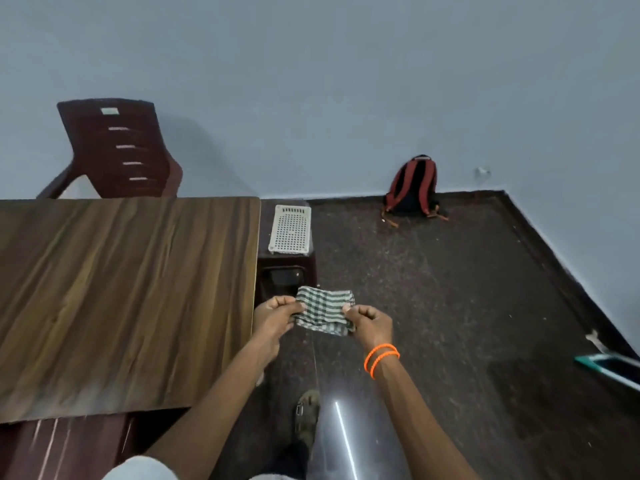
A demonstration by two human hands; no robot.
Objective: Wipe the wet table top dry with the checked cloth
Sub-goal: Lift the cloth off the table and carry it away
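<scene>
Low in the frame's centre, the left hand (277,315) and the right hand (370,322), its wrist ringed by orange bands (381,360), each pinch an end of the folded cloth (325,313), holding it in the air over the floor, just right of the wooden surface (121,292). Farther off, a white basket (290,229) sits on a dark stool; a chair (117,150) stands upper left and a backpack (412,187) leans against the wall.

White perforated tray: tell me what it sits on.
The white perforated tray rests on a dark stool beside the table. The stool's surface beneath the tray is hidden.
</scene>
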